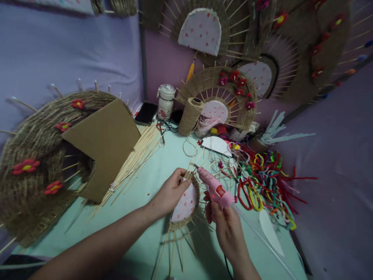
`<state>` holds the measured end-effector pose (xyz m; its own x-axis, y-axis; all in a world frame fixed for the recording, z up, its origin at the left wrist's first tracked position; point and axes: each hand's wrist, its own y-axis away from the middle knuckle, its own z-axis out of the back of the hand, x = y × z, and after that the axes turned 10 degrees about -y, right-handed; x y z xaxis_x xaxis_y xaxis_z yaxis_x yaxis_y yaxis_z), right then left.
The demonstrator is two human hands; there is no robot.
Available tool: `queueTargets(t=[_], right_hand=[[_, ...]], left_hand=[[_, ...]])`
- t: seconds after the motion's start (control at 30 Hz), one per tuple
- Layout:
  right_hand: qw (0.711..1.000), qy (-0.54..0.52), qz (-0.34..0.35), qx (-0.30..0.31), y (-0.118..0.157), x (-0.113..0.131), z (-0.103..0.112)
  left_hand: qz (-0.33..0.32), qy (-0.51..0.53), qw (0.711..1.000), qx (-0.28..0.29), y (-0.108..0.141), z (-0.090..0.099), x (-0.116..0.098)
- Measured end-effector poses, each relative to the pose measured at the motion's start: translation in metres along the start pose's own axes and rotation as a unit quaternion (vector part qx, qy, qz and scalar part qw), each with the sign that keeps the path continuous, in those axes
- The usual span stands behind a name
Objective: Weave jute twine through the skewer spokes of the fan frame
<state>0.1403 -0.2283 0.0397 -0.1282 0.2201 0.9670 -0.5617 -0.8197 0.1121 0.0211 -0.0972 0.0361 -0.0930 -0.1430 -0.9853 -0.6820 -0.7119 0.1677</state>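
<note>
My left hand (171, 190) pinches the upper edge of a small half-round fan piece (186, 202). It has a white dotted cloth centre, a twine-woven rim and thin sticks radiating outward. In my right hand (225, 225) is a pink glue gun (214, 186), its fingers wrapped round the handle. The gun's nozzle points up and left, close to the sticks at the top of the woven rim. Whether the tip touches them I cannot tell. A long clear glue stick (262, 241) runs out of the gun's back toward the lower right.
Thin sticks (140, 151) and a cut cardboard piece (107, 144) lie left. Behind stand a twine roll (190, 116), a lidded bottle (166, 102) and a phone (146, 113). At right are scissors (244, 194) and tangled coloured pipe cleaners (276, 175). Large woven fans (35, 155) surround the table.
</note>
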Motion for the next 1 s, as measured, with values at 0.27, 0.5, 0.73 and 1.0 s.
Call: queueTargets(t=[0.27, 0.5, 0.73, 1.0], right_hand=[[1.000, 0.015, 0.003, -0.005, 0.004, 0.003, -0.001], [1.000, 0.031, 0.002, -0.007, 0.005, -0.004, 0.002], [1.000, 0.025, 0.002, 0.000, 0.007, -0.011, 0.004], [1.000, 0.026, 0.006, 0.006, 0.006, -0.007, 0.002]], left_hand=[[-0.002, 0.007, 1.000, -0.001, 0.000, 0.001, 0.000], [-0.002, -0.019, 1.000, 0.001, 0.001, 0.001, 0.000], [-0.006, -0.026, 1.000, -0.001, 0.001, 0.000, 0.002], [-0.008, -0.030, 0.999, -0.002, 0.001, 0.000, 0.001]])
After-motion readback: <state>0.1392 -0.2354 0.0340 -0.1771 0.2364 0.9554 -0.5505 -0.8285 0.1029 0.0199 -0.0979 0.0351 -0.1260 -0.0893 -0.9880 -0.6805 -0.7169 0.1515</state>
